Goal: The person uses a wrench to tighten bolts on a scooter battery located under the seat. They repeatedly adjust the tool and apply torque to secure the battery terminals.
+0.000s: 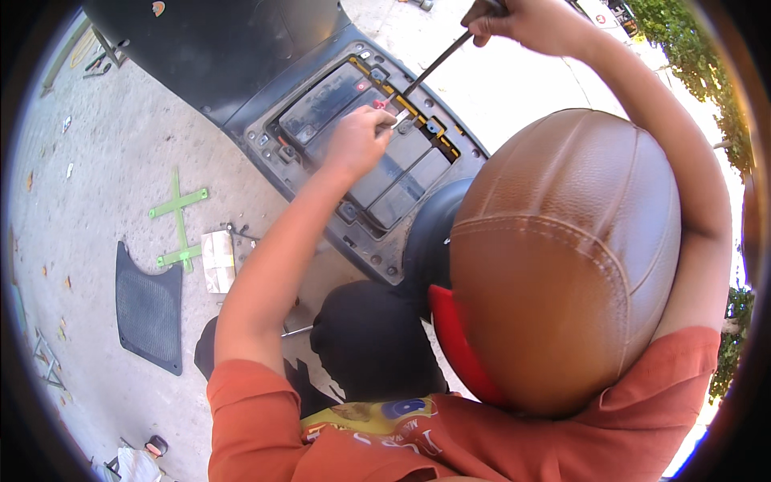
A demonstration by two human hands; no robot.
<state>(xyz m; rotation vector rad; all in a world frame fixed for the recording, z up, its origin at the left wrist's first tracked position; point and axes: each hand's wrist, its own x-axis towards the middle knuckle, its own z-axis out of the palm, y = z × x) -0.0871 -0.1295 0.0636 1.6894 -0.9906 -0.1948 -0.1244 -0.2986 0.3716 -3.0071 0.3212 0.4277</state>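
Observation:
My right hand (522, 26) is raised at the top, closed around the handle end of a long, thin screwdriver (438, 64). Its dark shaft slants down to the yellow-edged side of a battery compartment (277, 136) in the scooter's floorboard. Over the dark batteries (385, 181) my left hand (358, 143) reaches in, fingertips pinched together beside a red terminal piece (379, 104). A small pale piece (399, 118) shows at those fingertips; whether they grip it is unclear. The screwdriver's tip lies close to them.
The brown scooter seat (562, 217) bulges up at right, between my arms. A dark front panel (217, 48) rises beyond the compartment. On the concrete at left lie a black textured mat (150, 309), a green metal bracket (178, 213) and a taped pale package (218, 261).

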